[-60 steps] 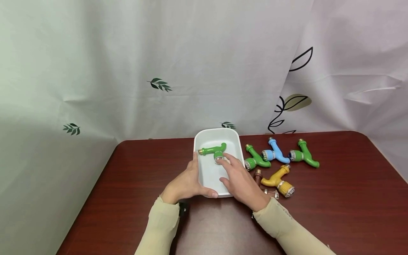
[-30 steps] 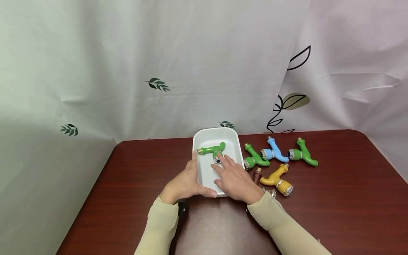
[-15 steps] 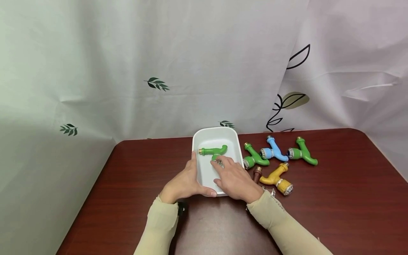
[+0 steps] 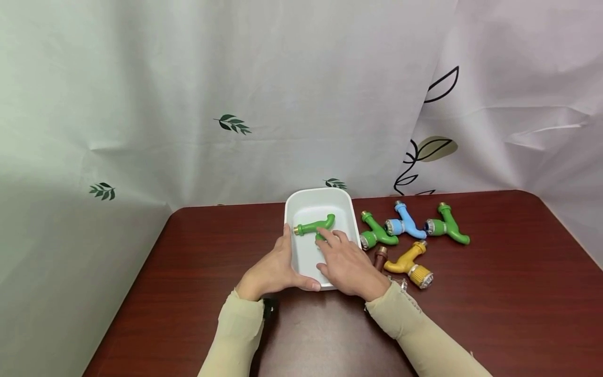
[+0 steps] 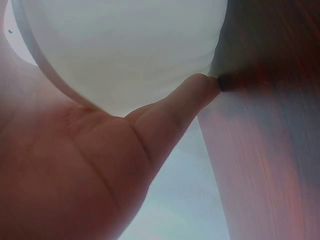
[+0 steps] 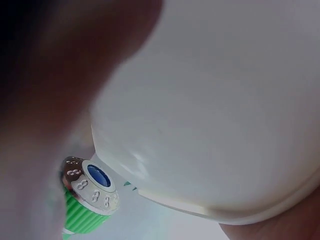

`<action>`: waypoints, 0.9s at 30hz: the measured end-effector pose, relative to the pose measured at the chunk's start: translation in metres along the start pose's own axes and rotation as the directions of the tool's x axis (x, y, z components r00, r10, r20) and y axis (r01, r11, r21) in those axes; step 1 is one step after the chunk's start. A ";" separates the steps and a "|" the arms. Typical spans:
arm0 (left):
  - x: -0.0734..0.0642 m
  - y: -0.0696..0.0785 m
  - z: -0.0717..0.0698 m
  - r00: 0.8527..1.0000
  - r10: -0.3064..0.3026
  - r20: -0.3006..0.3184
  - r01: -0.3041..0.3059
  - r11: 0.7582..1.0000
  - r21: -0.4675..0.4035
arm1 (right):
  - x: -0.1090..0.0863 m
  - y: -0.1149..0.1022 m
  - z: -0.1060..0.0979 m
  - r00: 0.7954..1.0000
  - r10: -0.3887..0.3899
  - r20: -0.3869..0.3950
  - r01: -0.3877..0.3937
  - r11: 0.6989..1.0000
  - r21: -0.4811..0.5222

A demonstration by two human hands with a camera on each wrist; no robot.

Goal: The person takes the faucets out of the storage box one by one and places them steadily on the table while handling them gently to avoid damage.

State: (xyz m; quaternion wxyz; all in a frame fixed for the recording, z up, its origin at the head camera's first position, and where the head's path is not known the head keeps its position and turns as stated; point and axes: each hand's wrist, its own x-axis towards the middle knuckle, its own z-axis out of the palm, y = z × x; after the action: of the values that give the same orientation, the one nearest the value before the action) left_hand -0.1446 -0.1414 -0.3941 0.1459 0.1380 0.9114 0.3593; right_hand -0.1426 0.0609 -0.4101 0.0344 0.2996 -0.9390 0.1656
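A white tray (image 4: 346,209) stands near the table's back edge. My left hand (image 4: 270,269) spans its near left corner, fingers along the left wall and thumb at the near rim; the left wrist view shows the thumb (image 5: 165,117) straight against the wall. Inside the tray lies a green tap (image 4: 308,227), its brass inlet pointing left. My right hand (image 4: 346,264) reaches in from the right with fingertips touching the tap, which hide most of its knob. The thumb stays apart from it. A green knob (image 6: 85,215) with a chrome, blue-centred cap shows in the right wrist view.
Right of the tray lie two more green taps (image 4: 377,233) (image 4: 451,228), a blue tap (image 4: 406,220) and a yellow tap (image 4: 407,263). A brown tap (image 4: 380,257) is partly hidden by my right hand and wrist. A curtain (image 4: 282,94) hangs behind the table.
The green tap in the tray has turned slightly, its inlet end coming nearer to me. My right fingers shift over its knob. The left hand and tray have stayed in place.
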 end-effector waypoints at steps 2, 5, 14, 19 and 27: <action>0.000 0.000 0.001 1.000 -0.003 0.001 0.003 1.000 -0.003 | -0.001 0.000 0.000 1.000 0.003 0.010 -0.003 1.000 0.018; 0.000 -0.001 0.001 1.000 -0.007 0.002 0.007 1.000 -0.013 | -0.002 -0.001 0.000 1.000 0.013 0.020 -0.014 0.999 0.041; -0.002 0.000 0.002 0.999 -0.036 0.000 0.036 0.999 -0.014 | -0.002 -0.001 0.001 1.000 -0.009 0.000 0.009 1.000 0.003; -0.002 0.000 0.002 0.999 -0.032 0.001 0.032 0.999 -0.011 | -0.002 -0.001 0.002 1.000 0.010 -0.023 -0.010 1.000 0.010; -0.002 0.001 0.000 0.999 -0.042 0.006 0.042 0.999 0.028 | 0.001 -0.005 0.004 0.983 0.137 -0.122 -0.127 0.988 0.087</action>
State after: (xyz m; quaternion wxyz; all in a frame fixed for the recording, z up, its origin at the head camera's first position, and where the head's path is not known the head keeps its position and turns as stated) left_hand -0.1430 -0.1412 -0.3929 0.1545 0.1219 0.9185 0.3429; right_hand -0.1403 0.0554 -0.4120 0.0714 0.2268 -0.9453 0.2231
